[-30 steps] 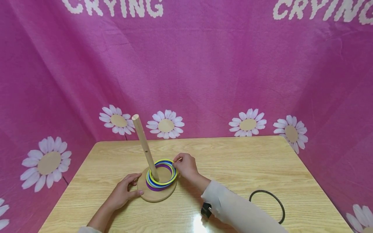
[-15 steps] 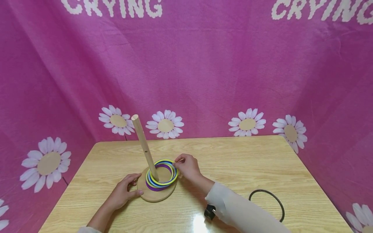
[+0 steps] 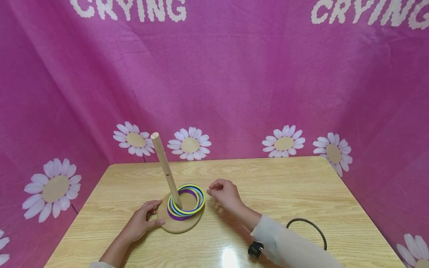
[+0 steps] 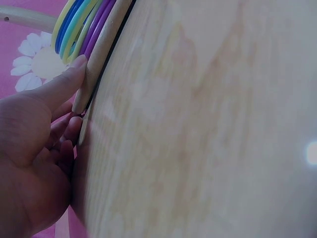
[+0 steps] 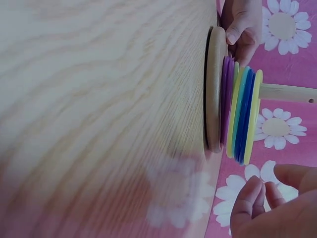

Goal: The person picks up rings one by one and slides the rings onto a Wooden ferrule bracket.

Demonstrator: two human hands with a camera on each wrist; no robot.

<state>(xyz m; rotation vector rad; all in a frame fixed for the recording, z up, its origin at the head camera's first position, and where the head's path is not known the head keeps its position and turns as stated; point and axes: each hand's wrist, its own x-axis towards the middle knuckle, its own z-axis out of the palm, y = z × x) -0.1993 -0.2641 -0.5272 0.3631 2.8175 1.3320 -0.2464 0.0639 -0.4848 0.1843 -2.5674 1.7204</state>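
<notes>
A wooden ring-toss stand has a round base (image 3: pixel 177 227) and a tall peg (image 3: pixel 164 163), which looks tilted left in the head view. Several thin rings (image 5: pixel 243 114), purple, yellow, teal and blue, lie stacked around the peg, a yellow one on top. My left hand (image 3: pixel 139 223) grips the base's left edge, thumb (image 4: pixel 69 82) on the upper face and fingers at the rim, partly hidden below it. My right hand (image 3: pixel 226 195) hovers just right of the rings, apart from them, fingers loosely bent with nothing held.
A thin black loop (image 3: pixel 299 219) lies on the wooden table (image 3: pixel 254 178) at the right, partly hidden by the right sleeve (image 3: pixel 285 242). A small black device (image 3: pixel 256 250) sits at the right wrist. Pink cloth (image 3: pixel 228 82) with daisies hangs behind and at both sides.
My right hand has let go of the top yellow ring and drawn back to the right. The rings stay stacked on the base, and my left hand keeps its place.
</notes>
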